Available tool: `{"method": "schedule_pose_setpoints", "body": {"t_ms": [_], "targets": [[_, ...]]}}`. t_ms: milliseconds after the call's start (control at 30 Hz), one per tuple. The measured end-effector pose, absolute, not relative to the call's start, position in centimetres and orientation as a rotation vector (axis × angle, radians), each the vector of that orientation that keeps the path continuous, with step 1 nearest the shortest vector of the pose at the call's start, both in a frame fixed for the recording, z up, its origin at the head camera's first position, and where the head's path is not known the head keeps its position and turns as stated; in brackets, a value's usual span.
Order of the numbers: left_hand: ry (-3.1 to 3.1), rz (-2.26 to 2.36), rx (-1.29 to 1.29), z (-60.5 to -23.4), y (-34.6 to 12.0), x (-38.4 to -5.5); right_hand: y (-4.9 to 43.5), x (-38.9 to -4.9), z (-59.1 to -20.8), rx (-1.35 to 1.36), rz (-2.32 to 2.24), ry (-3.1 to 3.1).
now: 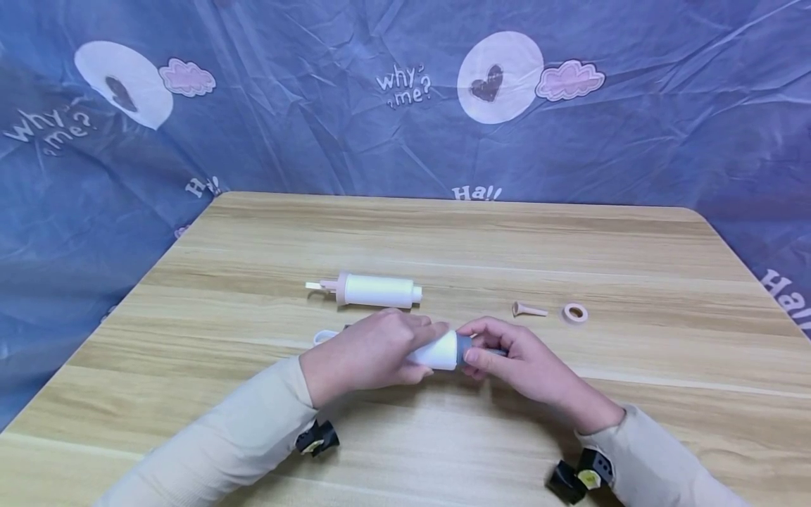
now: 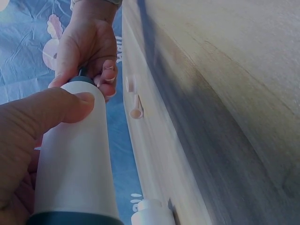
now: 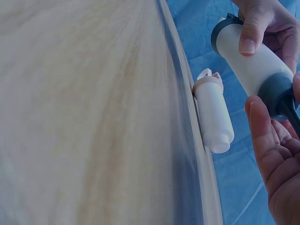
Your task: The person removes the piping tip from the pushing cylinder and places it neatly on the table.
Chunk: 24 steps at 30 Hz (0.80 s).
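My left hand (image 1: 383, 348) grips a white syringe-like tube (image 2: 75, 154), its thumb lying along the barrel. The tube has a dark teal collar (image 2: 72, 218) at the end nearer the left wrist. At the other end, a dark teal cap (image 3: 276, 93) with a thin nozzle (image 3: 291, 115) fits against the barrel. My right hand (image 1: 507, 355) holds this cap between thumb and fingers, and the nozzle points back toward its palm. In the head view, a white handle loop (image 1: 324, 336) shows past the left hand, which hides much of the barrel.
Behind the hands, a second white tube (image 1: 379, 290) with a pink collar and plunger lies on the wooden table (image 1: 443, 239). To its right are a small pink cone nozzle (image 1: 529, 310) and a pale pink ring (image 1: 575, 313). A blue printed cloth (image 1: 317, 105) hangs behind the table.
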<state>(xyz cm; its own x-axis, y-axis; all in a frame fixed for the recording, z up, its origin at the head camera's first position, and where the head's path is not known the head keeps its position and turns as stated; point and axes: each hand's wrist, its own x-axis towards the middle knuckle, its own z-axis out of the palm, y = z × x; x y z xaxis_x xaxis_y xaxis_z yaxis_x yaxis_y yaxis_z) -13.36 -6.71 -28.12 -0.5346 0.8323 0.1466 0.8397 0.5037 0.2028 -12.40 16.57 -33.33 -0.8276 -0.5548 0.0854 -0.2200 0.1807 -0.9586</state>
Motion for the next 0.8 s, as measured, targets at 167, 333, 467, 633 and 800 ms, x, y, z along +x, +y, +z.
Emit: {"method": "schedule_pose_setpoints", "body": {"t_ms": [167, 333, 467, 633, 800], "targets": [[-2.702, -0.374, -1.498, -28.09, -6.72, -13.34, 16.59, -12.25, -33.32, -0.713, -1.654, 2.275], [-2.695, -0.37, -1.503, -28.1, -6.73, -13.29, 16.54, -12.2, -33.34, -0.748, -1.651, 2.317], [-2.688, -0.375, -1.51, -28.14, -6.78, -13.31, 16.5, -12.24, -33.49, -0.802, -1.672, 2.34], [-2.673, -0.39, -1.5, -28.11, -6.94, -13.39, 16.22, -12.14, -33.51, -0.775, -1.708, 2.4], [-2.638, -0.413, -1.506, -28.11, -7.05, -13.48, 16.01, -11.98, -33.61, -0.774, -1.773, 2.425]]}}
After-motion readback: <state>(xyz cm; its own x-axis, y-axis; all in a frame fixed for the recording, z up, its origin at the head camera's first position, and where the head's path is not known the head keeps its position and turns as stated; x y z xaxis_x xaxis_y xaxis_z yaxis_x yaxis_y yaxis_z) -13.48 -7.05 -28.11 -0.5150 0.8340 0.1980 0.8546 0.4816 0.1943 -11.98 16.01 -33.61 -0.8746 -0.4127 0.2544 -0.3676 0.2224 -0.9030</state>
